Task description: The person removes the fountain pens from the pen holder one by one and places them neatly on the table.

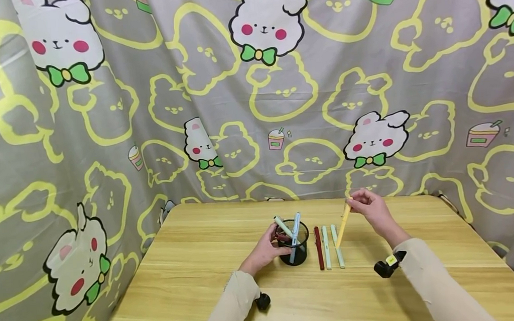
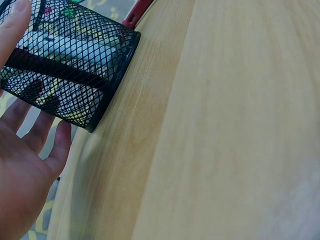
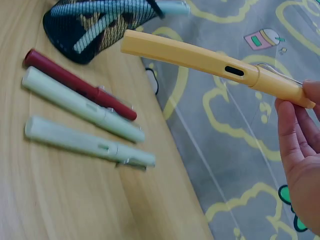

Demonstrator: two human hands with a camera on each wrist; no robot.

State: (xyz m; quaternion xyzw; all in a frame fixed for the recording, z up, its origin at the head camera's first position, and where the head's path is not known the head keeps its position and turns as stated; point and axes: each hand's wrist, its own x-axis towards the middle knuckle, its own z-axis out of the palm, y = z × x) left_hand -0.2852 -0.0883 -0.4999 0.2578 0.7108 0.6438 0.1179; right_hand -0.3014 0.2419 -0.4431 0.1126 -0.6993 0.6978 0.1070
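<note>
My left hand (image 1: 266, 250) holds a black mesh pen cup (image 1: 301, 253) from its left side, thumb and fingers on opposite sides of the mesh (image 2: 65, 55). Inside the cup lean a light blue pen (image 1: 296, 228), a pale green pen (image 1: 282, 224) and something dark red near the rim. Raised over the table, my right hand (image 1: 372, 212) pinches a yellow fountain pen (image 3: 190, 57) by its clip end, the other end slanting down. Below it, side by side, lie a dark red pen (image 3: 65, 77) and two pale green pens (image 3: 75, 97).
The wooden table (image 1: 181, 287) reaches back to a grey curtain (image 1: 267, 170) printed with cartoon bears. A second curtain side hangs along the left edge. Small black wrist cameras (image 1: 385, 267) sit by both sleeves.
</note>
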